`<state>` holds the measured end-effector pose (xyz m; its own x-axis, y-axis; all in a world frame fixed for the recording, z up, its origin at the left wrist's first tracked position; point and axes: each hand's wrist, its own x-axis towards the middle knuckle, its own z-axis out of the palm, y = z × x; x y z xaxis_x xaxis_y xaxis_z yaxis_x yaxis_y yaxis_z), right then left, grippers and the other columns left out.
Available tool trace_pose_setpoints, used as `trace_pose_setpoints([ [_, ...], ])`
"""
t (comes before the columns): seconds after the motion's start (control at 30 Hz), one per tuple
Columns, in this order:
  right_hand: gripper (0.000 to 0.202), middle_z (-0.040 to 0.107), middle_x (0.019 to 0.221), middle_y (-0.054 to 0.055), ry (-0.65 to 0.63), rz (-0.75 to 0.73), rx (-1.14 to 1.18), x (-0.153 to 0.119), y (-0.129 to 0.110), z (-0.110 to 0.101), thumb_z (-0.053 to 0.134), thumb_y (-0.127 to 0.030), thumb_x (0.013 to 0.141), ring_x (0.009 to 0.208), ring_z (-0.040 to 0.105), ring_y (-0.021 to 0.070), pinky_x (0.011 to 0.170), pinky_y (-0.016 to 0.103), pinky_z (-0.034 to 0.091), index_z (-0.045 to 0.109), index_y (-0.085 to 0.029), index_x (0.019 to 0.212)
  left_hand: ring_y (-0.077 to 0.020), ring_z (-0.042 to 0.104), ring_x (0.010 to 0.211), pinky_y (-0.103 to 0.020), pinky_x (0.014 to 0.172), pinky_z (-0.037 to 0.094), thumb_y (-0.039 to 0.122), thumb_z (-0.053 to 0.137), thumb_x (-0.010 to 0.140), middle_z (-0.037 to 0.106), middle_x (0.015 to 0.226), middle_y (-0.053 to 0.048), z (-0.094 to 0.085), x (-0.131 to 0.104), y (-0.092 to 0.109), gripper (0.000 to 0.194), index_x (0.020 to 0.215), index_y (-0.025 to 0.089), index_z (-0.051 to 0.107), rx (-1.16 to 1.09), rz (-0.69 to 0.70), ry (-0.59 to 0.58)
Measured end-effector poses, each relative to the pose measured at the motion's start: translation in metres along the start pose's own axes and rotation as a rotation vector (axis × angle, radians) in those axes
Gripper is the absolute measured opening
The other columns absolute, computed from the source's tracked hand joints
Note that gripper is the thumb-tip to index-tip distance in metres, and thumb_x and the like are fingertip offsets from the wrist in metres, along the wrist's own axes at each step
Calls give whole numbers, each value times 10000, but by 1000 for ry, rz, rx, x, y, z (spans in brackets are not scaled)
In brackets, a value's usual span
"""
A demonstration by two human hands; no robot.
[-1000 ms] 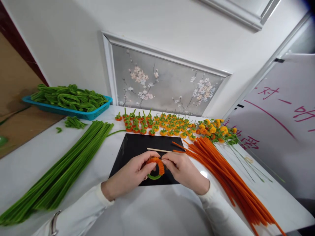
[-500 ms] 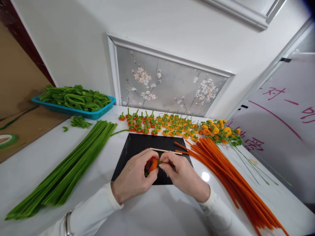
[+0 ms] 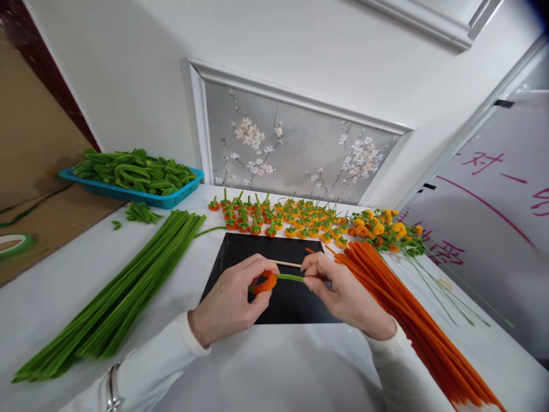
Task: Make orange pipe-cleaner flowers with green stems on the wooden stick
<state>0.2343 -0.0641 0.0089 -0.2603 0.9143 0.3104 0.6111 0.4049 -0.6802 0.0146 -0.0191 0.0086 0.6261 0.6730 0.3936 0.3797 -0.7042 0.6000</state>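
Note:
Between thumb and fingers, my left hand [image 3: 235,297] holds an orange pipe-cleaner ring [image 3: 266,282] with ridged coils. A green pipe cleaner [image 3: 290,277] runs from the ring across to my right hand [image 3: 338,289], whose thumb and fingertips pinch its far end. It looks straight between the two hands. Both hands are over a black mat [image 3: 283,306]. A thin wooden stick [image 3: 286,264] lies on the mat just beyond the green strand. Part of the ring is hidden by the left fingers.
Green pipe cleaners [image 3: 124,292] lie left, orange ones [image 3: 398,297] right. Rows of small pumpkins [image 3: 274,220] stand behind the mat. A blue basket [image 3: 171,198] of green loops is back left; orange and yellow flowers [image 3: 381,226] lie back right. A tape roll [image 3: 15,245] sits on cardboard.
My right hand has moved right, away from my left, drawing out a length of green pipe cleaner. The orange ring shows more plainly in my left hand.

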Motion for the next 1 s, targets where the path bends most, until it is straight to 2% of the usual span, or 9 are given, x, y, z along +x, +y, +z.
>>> trace_pose_setpoints([
  [0.13, 154, 555, 695, -35, -142, 11, 65, 1, -2, 0, 496, -199, 881, 601, 490, 98, 543, 198, 386, 517, -196, 1034, -146, 534, 728, -263, 674, 431, 90, 457, 775, 588, 964, -45, 2, 0, -1, 324, 1061, 205, 555, -1, -1, -50],
  [0.3, 119, 599, 677, -26, -148, 22, 158, 5, -7, 20, 524, -288, 887, 551, 490, 80, 510, 184, 369, 568, -178, 872, -210, 558, 1023, -331, 887, 424, 89, 463, 785, 584, 1126, -70, 9, -4, -4, 477, 1241, 224, 420, -30, -18, -95],
  [0.4, 231, 581, 599, -37, -128, 35, 130, 6, -6, 31, 477, -261, 911, 499, 471, 71, 509, 187, 355, 536, -176, 704, -198, 554, 1053, -364, 939, 400, 94, 471, 793, 575, 1147, -73, 9, -4, -6, 550, 1303, 232, 317, -155, -81, -122],
  [0.5, 313, 553, 559, -36, -94, 45, 94, 6, -4, 34, 425, -236, 928, 488, 463, 74, 517, 194, 353, 500, -175, 630, -198, 506, 1148, -380, 990, 372, 154, 576, 771, 512, 1259, -95, 2, 0, -9, 626, 1320, 246, 290, -430, -190, -194],
  [0.6, 304, 544, 546, -38, -86, 63, 80, 6, -2, 32, 421, -231, 925, 480, 454, 77, 509, 196, 344, 497, -179, 635, -211, 547, 1104, -367, 905, 446, 354, 565, 827, 549, 1223, -113, -9, 4, -13, 479, 1253, 220, 388, -752, -398, -304],
  [0.67, 292, 543, 537, -41, -83, 74, 71, 6, -3, 31, 421, -230, 922, 475, 454, 79, 502, 195, 339, 495, -182, 643, -203, 591, 1015, -337, 824, 481, 478, 454, 877, 600, 1129, -108, -15, 5, -14, 403, 1156, 189, 479, -838, -535, -304],
  [0.73, 276, 539, 532, -42, -90, 73, 50, 7, -3, 31, 417, -231, 921, 472, 456, 81, 492, 193, 330, 506, -185, 665, -189, 626, 900, -311, 755, 494, 555, 410, 872, 630, 1036, -94, -16, 5, -14, 450, 1075, 172, 532, -854, -619, -308],
  [0.9, 214, 525, 536, -37, -82, 12, -141, 6, -6, 41, 473, -226, 890, 455, 413, 79, 476, 200, 278, 571, -182, 705, -139, 637, 671, -241, 583, 478, 572, 482, 824, 635, 822, -29, 0, 5, -8, 424, 948, 171, 545, -815, -610, -381],
  [1.0, 211, 536, 529, -33, -88, 7, -225, 5, -6, 45, 492, -227, 878, 441, 407, 75, 476, 206, 258, 574, -182, 688, -90, 559, 510, -172, 421, 359, 517, 531, 807, 597, 673, 12, 9, 5, -7, 359, 817, 158, 539, -692, -536, -366],
])
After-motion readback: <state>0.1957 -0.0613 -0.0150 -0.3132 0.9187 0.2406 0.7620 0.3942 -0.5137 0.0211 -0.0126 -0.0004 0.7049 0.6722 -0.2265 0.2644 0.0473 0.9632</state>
